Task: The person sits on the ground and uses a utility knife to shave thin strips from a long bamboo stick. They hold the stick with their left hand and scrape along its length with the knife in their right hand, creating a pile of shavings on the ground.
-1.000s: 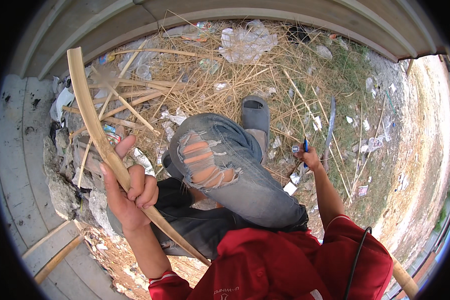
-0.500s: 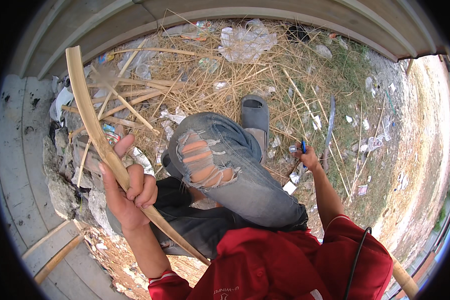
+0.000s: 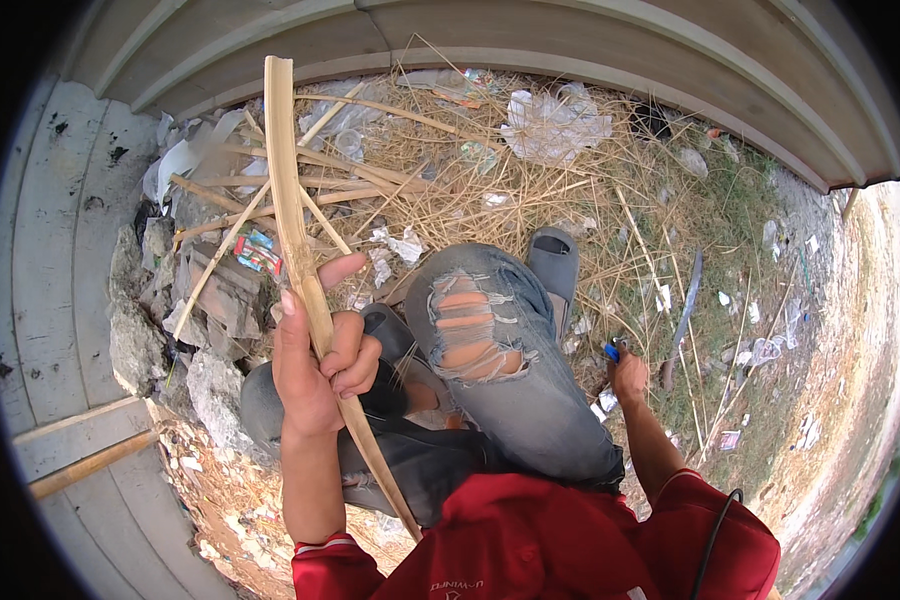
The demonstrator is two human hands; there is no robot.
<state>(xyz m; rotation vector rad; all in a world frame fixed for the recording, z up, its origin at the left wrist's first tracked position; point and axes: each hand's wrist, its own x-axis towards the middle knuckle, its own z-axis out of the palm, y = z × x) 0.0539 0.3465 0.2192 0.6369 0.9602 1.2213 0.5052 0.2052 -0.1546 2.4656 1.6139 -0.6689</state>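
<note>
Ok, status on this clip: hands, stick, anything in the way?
Left hand gripping long pale split bamboo strip, upright. Right hand low, holding small blue object. Torn-jeans knee between.

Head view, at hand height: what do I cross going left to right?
Grey wooden boards → rubble stones → left hand gripping the bamboo strip → torn-jeans knee → right hand → long knife.

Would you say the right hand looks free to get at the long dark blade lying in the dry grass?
Probably yes: the right hand already grips a small blue thing, but the blade lies just beyond it with only loose straw between.
</note>
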